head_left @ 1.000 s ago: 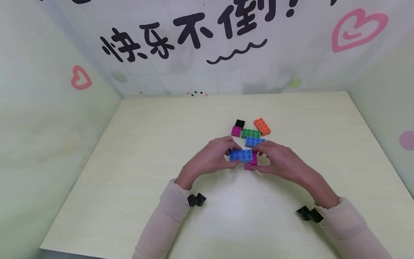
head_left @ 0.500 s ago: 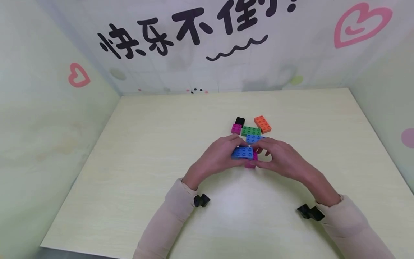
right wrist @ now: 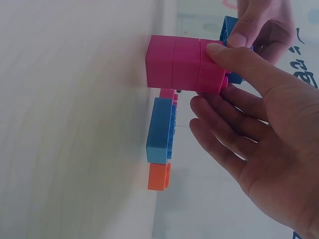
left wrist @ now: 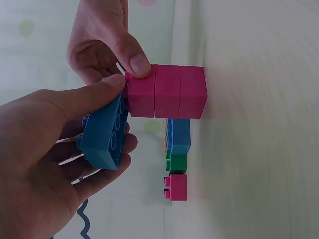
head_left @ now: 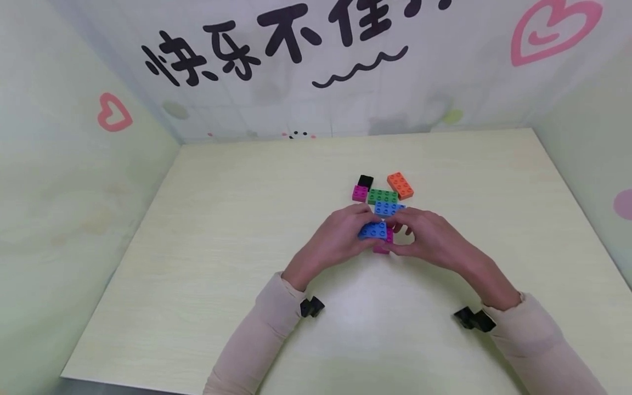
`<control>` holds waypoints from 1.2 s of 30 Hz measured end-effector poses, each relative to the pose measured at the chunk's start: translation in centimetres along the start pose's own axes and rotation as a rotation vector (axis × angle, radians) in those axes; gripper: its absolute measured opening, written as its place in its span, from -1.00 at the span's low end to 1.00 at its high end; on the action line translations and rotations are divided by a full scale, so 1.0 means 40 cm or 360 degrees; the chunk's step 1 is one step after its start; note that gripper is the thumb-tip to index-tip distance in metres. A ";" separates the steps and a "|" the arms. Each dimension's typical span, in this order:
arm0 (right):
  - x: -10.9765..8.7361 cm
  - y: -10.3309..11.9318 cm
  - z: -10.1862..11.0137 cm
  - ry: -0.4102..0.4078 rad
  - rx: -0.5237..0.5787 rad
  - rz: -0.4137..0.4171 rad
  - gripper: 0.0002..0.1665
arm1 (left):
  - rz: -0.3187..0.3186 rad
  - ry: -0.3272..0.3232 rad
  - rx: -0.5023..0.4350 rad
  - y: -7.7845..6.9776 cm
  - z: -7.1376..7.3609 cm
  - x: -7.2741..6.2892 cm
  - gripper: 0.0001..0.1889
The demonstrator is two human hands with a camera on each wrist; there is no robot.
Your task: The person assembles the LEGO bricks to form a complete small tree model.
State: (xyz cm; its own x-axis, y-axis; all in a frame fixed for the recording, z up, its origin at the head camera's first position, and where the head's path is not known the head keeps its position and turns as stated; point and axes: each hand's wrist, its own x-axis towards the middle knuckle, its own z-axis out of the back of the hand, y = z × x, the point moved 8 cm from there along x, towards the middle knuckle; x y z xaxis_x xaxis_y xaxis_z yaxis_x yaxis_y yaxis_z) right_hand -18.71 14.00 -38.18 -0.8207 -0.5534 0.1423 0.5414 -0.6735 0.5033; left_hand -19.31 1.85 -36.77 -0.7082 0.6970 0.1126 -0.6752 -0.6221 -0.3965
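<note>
My left hand (head_left: 340, 233) pinches a blue toy building brick (head_left: 373, 230) between thumb and fingers. Three pink bricks (left wrist: 167, 91) are stacked upright on the table, and the blue brick is tilted right at the top of that stack in the left wrist view. From the other side, my right hand (head_left: 434, 241) grips the uppermost pink brick, its thumb pressed on the near face. In the right wrist view pink studs show on top of the stack, next to the blue brick (right wrist: 229, 30), which is partly hidden behind the stack and fingers.
Just behind the hands lies another blue brick (head_left: 387, 209), with a green brick (head_left: 382, 196) beyond it. A small pink brick (head_left: 360, 193), a black brick (head_left: 365, 181) and an orange brick (head_left: 400, 185) lie farther back. Printed walls (head_left: 276, 104) border the table.
My left hand has moved right, bringing the blue brick over the pink stack and covering more of that brick. My right hand keeps its grip on the stack, nearly still.
</note>
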 end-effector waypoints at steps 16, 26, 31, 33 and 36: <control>0.003 -0.019 0.001 0.0046 0.0088 -0.0064 -0.55 | 0.0018 0.0065 -0.0104 0.013 -0.012 0.008 -0.54; 0.005 -0.016 -0.002 0.0046 0.0116 -0.0043 -0.55 | 0.0102 0.0055 -0.0093 0.013 -0.017 0.003 -0.53; 0.006 -0.011 -0.002 0.0044 0.0103 -0.0039 -0.55 | 0.0139 0.0103 0.0041 0.006 -0.019 0.002 -0.50; 0.006 -0.009 -0.002 0.0043 0.0098 -0.0023 -0.54 | 0.0147 0.0107 0.0075 0.005 -0.018 0.001 -0.48; 0.005 -0.008 -0.001 0.0071 0.0111 0.0003 -0.50 | 0.0167 0.0102 0.0099 0.009 -0.013 -0.005 -0.45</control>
State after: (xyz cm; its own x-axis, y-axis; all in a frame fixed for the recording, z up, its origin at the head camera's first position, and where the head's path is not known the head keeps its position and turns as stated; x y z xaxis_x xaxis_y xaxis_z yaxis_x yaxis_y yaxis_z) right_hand -19.05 14.07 -38.34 -0.8099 -0.5769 0.1060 0.5276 -0.6374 0.5616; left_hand -19.30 1.68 -37.41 -0.7625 0.6468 0.0142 -0.6108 -0.7125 -0.3454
